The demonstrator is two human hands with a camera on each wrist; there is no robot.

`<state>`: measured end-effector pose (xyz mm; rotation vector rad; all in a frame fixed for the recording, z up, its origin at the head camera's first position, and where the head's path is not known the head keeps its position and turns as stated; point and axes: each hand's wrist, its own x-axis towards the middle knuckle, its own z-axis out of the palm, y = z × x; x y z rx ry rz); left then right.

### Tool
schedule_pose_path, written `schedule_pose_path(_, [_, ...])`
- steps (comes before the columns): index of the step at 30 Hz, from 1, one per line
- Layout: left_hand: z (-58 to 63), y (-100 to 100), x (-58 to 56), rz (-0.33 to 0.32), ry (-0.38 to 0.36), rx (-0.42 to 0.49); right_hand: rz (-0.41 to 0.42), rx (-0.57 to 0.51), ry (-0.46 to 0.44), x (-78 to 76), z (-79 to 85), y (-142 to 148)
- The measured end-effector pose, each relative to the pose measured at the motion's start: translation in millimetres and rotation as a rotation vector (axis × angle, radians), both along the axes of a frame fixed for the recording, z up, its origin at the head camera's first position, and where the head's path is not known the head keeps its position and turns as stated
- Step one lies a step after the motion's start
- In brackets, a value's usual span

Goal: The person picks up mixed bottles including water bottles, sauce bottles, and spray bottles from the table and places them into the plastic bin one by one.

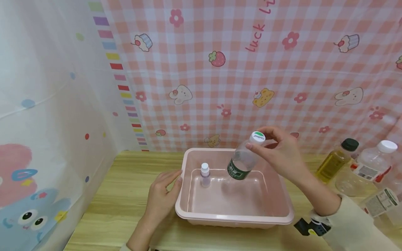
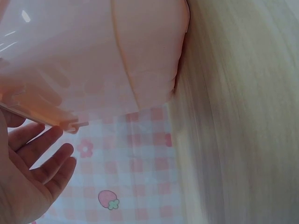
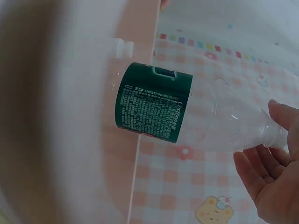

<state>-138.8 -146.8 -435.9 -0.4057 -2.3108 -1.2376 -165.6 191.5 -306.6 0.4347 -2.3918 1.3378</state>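
Observation:
My right hand [image 1: 284, 153] pinches a clear plastic bottle [image 1: 246, 157] by its white cap and neck. Tilted, with its green label [image 3: 154, 102] at the lower end, the bottle hangs over a pink plastic basin [image 1: 235, 219]. Inside the basin, toward its left side, a small bottle with a white cap [image 1: 205, 174] stands upright. At the basin's left rim is my left hand [image 1: 164, 193], its fingertips touching the edge. From the left wrist view, the fingers [image 2: 42, 149] look loosely extended along the outside of the rim.
On the right of the wooden table [image 1: 125, 195] stand a dark-capped bottle of yellow liquid [image 1: 334, 162], a large clear bottle with a white cap [image 1: 365, 167] and another clear labelled container [image 1: 381, 204]. A pink checked cloth [image 1: 201, 87] hangs behind the basin.

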Motion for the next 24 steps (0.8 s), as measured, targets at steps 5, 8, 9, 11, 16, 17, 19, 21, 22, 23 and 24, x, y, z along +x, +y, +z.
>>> schedule_pose_path(5, [0.3,-0.1,-0.8,0.005,0.003,-0.007,0.026,0.032,-0.019,-1.1,-4.4,-7.3])
schedule_pose_path(8, [0.8,0.0,-0.9,0.008,0.010,-0.012,0.058,0.071,-0.031,-2.0,-6.3,-11.0])
schedule_pose_path(9, [1.1,0.0,-0.9,0.009,0.013,-0.013,0.074,0.082,-0.035,-2.6,-7.6,-11.9])
schedule_pose_path(11, [1.1,0.0,-1.3,0.008,0.024,-0.014,0.102,0.094,-0.050,-3.6,-10.1,-14.0])
schedule_pose_path(16, [0.1,-0.4,-1.8,0.002,0.040,-0.013,0.139,0.118,-0.063,-5.9,-18.0,-19.3])
schedule_pose_path(17, [0.0,-0.4,-1.6,0.001,0.039,-0.012,0.142,0.127,-0.061,-6.2,-19.7,-20.3])
schedule_pose_path(19, [-0.1,-0.5,-1.3,-0.001,0.039,-0.010,0.150,0.138,-0.052,-7.3,-23.1,-22.3])
schedule_pose_path(21, [-0.2,-0.5,-0.9,-0.002,0.039,-0.010,0.154,0.147,-0.053,-8.1,-25.7,-24.1])
schedule_pose_path(22, [-0.4,-0.5,-0.8,-0.002,0.035,-0.011,0.159,0.146,-0.057,-8.5,-26.7,-24.9])
schedule_pose_path(23, [-0.6,-0.5,-0.7,-0.001,0.031,-0.010,0.160,0.149,-0.060,-9.0,-27.4,-25.7])
schedule_pose_path(24, [-0.8,-0.4,-0.7,-0.001,0.027,-0.009,0.165,0.150,-0.063,-9.4,-27.9,-26.6])
